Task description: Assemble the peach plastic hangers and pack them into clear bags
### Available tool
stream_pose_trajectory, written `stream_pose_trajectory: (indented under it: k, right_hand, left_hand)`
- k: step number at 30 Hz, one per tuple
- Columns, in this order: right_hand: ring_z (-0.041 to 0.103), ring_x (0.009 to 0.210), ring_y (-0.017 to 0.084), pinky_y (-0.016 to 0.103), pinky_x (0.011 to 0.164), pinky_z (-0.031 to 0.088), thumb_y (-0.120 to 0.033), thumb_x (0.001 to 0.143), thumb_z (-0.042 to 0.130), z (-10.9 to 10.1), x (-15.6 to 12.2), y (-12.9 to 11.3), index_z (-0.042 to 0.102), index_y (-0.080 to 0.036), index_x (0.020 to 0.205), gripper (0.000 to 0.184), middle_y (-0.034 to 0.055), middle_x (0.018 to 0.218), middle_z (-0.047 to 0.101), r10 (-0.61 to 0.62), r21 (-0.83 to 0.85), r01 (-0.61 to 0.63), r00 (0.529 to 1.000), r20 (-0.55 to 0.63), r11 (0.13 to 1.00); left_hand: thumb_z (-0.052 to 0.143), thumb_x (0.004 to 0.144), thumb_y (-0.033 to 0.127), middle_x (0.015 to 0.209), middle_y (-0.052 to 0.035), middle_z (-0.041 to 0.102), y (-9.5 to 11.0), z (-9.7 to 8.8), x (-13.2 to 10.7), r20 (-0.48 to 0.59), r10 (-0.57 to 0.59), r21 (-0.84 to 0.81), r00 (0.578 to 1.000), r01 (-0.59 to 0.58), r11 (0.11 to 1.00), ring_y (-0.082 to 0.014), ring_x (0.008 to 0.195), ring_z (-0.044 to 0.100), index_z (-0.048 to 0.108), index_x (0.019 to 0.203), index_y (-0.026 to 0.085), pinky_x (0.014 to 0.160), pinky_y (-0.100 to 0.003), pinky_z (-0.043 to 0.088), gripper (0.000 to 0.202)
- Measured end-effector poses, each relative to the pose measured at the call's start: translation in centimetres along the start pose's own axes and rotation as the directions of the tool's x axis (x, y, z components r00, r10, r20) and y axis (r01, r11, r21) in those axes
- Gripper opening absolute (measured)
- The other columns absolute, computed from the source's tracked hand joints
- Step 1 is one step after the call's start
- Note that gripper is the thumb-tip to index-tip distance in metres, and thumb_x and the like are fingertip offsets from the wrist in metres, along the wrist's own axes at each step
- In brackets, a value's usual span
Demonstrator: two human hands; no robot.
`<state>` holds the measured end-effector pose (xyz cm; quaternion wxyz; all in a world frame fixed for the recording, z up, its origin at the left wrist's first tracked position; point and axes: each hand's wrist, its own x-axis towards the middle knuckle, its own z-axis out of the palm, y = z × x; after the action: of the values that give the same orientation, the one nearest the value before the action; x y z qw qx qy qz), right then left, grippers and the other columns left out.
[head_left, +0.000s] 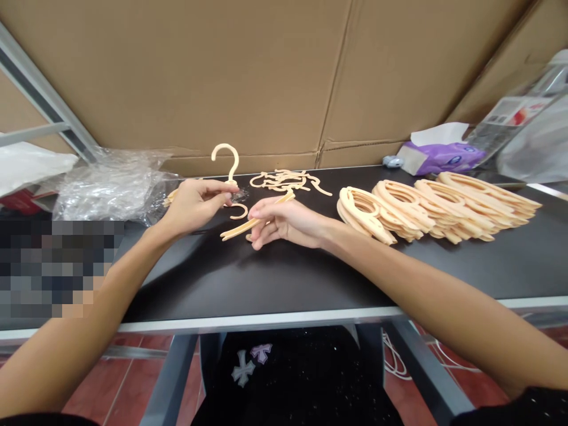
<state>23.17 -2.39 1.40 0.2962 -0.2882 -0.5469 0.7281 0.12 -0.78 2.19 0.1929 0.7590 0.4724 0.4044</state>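
Observation:
My left hand (195, 204) is closed, thumb and fingers pinched at the base of a cream plastic clothes hanger hook (233, 160) that stands up above the fingertips. A bit of cream plastic shows behind the knuckles, mostly hidden. Just below the thumb is a second, smaller-looking hook (239, 214); I cannot tell whether it is held or lying on the table. My right hand (284, 222) grips a slim, curved cream hanger arm (239, 229), which crosses the fingers and points left toward the hooks. Behind the hands lies a tangled pile of loose hooks (284, 179).
Stacks of cream hanger bodies (426, 207) lie on the right of the black table (284, 284). A purple tissue pack (448, 157) sits behind them. Clear plastic bags (115, 183) bunch up at left. Cardboard (222, 77) walls the back edge.

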Motion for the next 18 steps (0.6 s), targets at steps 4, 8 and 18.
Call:
stream_pose_trajectory:
  k: [4, 8, 18]
  right_hand:
    - [0.076, 0.067, 0.018, 0.032, 0.070, 0.063, -0.012, 0.092, 0.059, 0.4, 0.2, 0.2, 0.068, -0.016, 0.093, 0.010, 0.0052, 0.072, 0.076, -0.037, -0.019, 0.035, 0.991, -0.128, 0.999]
    - [0.072, 0.062, 0.015, 0.028, 0.066, 0.063, -0.008, 0.089, 0.061, 0.3, 0.5, 0.1, 0.071, -0.014, 0.086, 0.011, 0.0035, 0.070, 0.074, -0.165, -0.051, 0.157, 0.931, -0.326, 0.986]
    - [0.073, 0.061, 0.018, 0.033, 0.065, 0.064, -0.016, 0.092, 0.060, -0.5, 0.2, -0.1, 0.070, -0.015, 0.085, 0.012, 0.0069, 0.068, 0.075, -0.062, -0.028, 0.058, 0.987, -0.145, 0.998]
  left_hand:
    - [0.076, 0.082, 0.044, 0.106, -0.0105, 0.079, -0.2, 0.4, 0.0, 0.005, -0.008, -0.069, 1.000, 0.008, 0.998, -0.0207, 0.077, 0.075, 0.068, 0.104, 0.017, 0.080, -0.039, 0.064, 0.035]
    - [0.086, 0.072, 0.044, 0.092, -0.0076, 0.079, -0.2, 0.8, 0.1, 0.034, -0.057, -0.202, 0.998, 0.062, 0.977, -0.0229, 0.079, 0.077, 0.055, 0.113, 0.019, 0.078, -0.040, 0.065, 0.057]
    - [0.082, 0.077, 0.050, 0.091, -0.0091, 0.080, 0.4, 0.4, 0.0, 0.197, -0.014, -0.097, 0.980, 0.034, 0.995, -0.0241, 0.082, 0.075, 0.078, 0.092, 0.015, 0.082, -0.038, 0.062, 0.039]
